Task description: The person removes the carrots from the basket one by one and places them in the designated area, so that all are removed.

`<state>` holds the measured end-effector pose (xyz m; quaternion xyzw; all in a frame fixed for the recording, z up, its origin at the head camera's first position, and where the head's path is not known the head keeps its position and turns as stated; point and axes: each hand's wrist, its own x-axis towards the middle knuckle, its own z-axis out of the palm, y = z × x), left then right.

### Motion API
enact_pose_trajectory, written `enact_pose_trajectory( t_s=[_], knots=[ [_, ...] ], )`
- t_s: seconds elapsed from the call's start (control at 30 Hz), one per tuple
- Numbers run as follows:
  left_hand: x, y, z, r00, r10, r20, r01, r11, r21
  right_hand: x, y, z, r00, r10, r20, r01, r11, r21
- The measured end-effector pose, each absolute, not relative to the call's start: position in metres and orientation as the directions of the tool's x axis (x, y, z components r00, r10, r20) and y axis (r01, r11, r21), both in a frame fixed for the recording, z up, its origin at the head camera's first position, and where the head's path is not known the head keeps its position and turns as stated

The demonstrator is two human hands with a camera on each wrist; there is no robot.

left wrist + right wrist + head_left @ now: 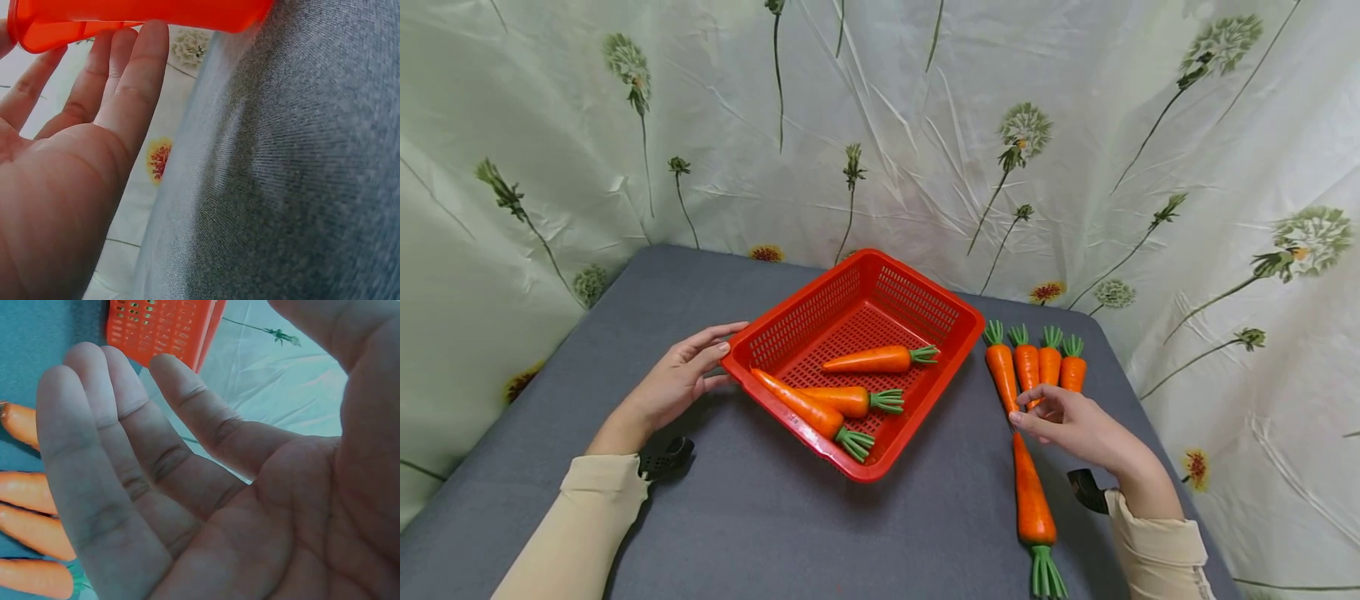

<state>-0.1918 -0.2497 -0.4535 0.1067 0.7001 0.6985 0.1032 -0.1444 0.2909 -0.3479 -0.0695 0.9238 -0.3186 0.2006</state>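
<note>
Now, left grip (672,385) pinches red basket (808,321) (three carrots (876,360) inside); right grip (1075,423) relaxed, empty, near five carrots (1033,504).

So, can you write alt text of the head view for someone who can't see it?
A person's left hand touches a red basket with three carrots in it; the right hand is by five more carrots on a grey table. A flowered sheet hangs behind.
</note>
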Motion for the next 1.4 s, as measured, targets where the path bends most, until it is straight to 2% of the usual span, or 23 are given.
enact_pose_trajectory(
  t_s=[0.2,0.4,0.57,0.87,1.27,1.4],
  knots=[
    [-0.191,-0.25,-0.452,-0.94,0.34,0.01,0.015,0.012,1.0,-0.153,0.286,-0.343,-0.907,-0.282,-0.313,-0.031,0.786,-0.618],
    [-0.19,-0.253,-0.455,-0.916,0.396,0.07,0.061,-0.036,0.998,-0.163,0.281,-0.339,-0.897,-0.31,-0.314,-0.045,0.772,-0.634],
    [-0.189,-0.253,-0.457,-0.918,0.391,0.072,0.058,-0.047,0.997,-0.17,0.278,-0.335,-0.886,-0.322,-0.333,-0.047,0.778,-0.626],
    [-0.19,-0.253,-0.458,-0.916,0.392,0.083,0.068,-0.054,0.996,-0.183,0.276,-0.324,-0.892,-0.362,-0.27,-0.141,0.792,-0.594],
    [-0.19,-0.254,-0.455,-0.921,0.385,0.059,0.046,-0.043,0.998,-0.194,0.268,-0.317,-0.857,-0.427,-0.289,-0.152,0.745,-0.65],
    [-0.19,-0.253,-0.455,-0.924,0.379,0.052,0.041,-0.037,0.998,-0.202,0.266,-0.317,-0.84,-0.443,-0.314,-0.12,0.715,-0.689]
  ],
)
